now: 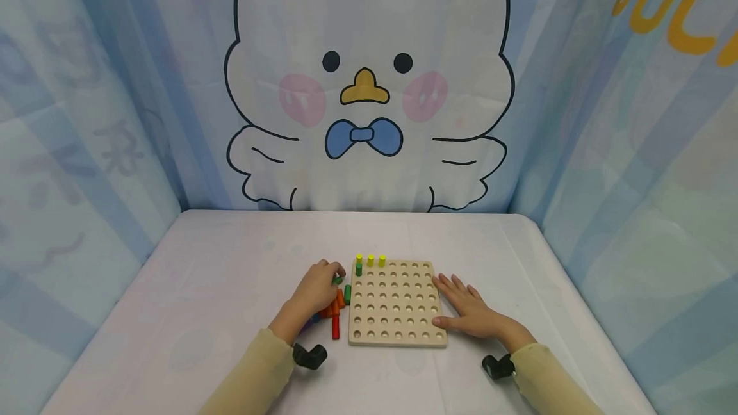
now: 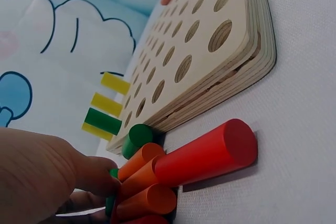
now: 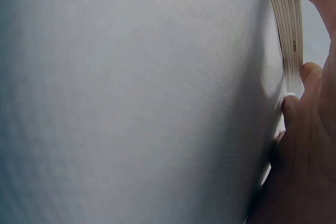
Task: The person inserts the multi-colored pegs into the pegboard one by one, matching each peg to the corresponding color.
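Nearest me, a beige sleeve (image 1: 248, 373) crosses the lower left of the head view; beyond it, just below and left of centre, the left hand (image 1: 311, 288) pinches a green peg (image 1: 337, 280), though fingers hide too much for me to judge its angle. I expect it light, stiff, slightly slippery, hardly fragile, best held round its sides. The right hand (image 1: 469, 312), fingers spread, rests on the rigid-looking pegboard's (image 1: 398, 343) right edge.

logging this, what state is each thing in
Pegboard: flat, most holes unfilled
Yellow pegs: upright in holes
Seated green peg: upright
Green peg alongside: lying
Orange pegs: lying
Front red peg: lying
Blue peg: mostly hidden
Left hand: pinching another green peg
Right hand: fingers extended, touching pegboard
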A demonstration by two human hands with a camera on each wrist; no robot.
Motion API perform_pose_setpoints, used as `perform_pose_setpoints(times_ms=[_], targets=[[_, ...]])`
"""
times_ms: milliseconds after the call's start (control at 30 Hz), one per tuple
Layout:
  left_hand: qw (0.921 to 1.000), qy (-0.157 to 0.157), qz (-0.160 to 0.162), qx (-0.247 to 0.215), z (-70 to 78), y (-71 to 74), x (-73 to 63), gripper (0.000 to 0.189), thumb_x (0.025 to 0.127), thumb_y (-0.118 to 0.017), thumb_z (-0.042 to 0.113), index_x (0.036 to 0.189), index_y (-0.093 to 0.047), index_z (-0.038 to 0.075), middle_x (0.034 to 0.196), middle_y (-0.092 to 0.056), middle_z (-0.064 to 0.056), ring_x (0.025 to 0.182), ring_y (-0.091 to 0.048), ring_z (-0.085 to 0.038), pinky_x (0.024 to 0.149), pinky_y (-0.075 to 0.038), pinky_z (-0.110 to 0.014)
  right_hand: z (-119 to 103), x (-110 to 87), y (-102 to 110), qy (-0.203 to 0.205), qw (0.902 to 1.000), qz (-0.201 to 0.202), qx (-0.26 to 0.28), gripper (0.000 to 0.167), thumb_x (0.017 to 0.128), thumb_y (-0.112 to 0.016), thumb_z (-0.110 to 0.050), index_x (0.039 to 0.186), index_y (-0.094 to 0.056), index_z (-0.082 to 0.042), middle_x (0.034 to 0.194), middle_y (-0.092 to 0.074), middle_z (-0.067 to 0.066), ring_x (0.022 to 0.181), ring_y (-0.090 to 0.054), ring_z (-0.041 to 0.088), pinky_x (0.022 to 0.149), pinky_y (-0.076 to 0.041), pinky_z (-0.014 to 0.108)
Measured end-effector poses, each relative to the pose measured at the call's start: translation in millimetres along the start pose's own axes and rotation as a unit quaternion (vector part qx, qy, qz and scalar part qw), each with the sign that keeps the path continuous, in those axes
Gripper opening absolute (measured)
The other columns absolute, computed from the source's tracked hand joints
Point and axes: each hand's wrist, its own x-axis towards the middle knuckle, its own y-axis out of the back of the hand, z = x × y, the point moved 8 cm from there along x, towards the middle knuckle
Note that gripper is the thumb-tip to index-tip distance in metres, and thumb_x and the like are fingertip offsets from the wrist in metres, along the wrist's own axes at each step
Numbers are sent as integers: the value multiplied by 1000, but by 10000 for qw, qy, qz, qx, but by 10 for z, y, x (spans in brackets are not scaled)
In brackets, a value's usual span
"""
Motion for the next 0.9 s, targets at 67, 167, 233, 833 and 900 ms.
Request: perform_pose_setpoints(times_ms=[67, 167, 233, 833, 900], targets=[[10000, 39, -65, -29, -14, -7, -2, 24, 93, -68, 2, 116, -71, 10, 106, -63, -9, 90, -57, -21, 87, -56, -39, -15, 4, 11, -24, 10000, -36, -19, 94, 95, -66, -53, 165, -21, -9, 172, -13, 21, 157, 1, 49, 120, 3, 69], [9999, 43, -100, -68, -28, -9, 0, 22, 93, -68, 2, 113, -71, 10, 103, -63, -8, 88, -57, -20, 84, -56, -38, -34, 7, 23, -81, 9999, -100, -93, 94, 96, -66, -53, 165, -21, -8, 172, -13, 21, 157, 1, 49, 120, 2, 70], [9999, 58, -95, -113, -39, -13, 3, 21, 93, -69, 2, 113, -70, 11, 102, -62, -7, 87, -56, -20, 84, -56, -38, -56, 7, 35, -101, 9998, -146, -106, 93, 96, -66, -52, 164, -21, -7, 172, -13, 22, 157, 1, 50, 119, 2, 71], [9995, -234, 183, -109, -11, 54, -14, 18, 93, -72, 7, 108, -65, 13, 100, -61, -5, 83, -56, -18, 81, -55, -37, -65, -8, 36, -92, 9998, -148, -46, 94, 96, -67, -51, 164, -21, -6, 171, -13, 25, 156, 1, 52, 119, 3, 72], [9993, -277, 246, -69, 6, 69, -16, 19, 93, -72, 7, 108, -64, 14, 101, -62, -4, 83, -56, -17, 80, -55, -36, -65, -9, 35, -128, 9998, -163, -39, 94, 96, -67, -52, 164, -21, -7, 171, -13, 23, 157, 2, 51, 119, 3, 71]])
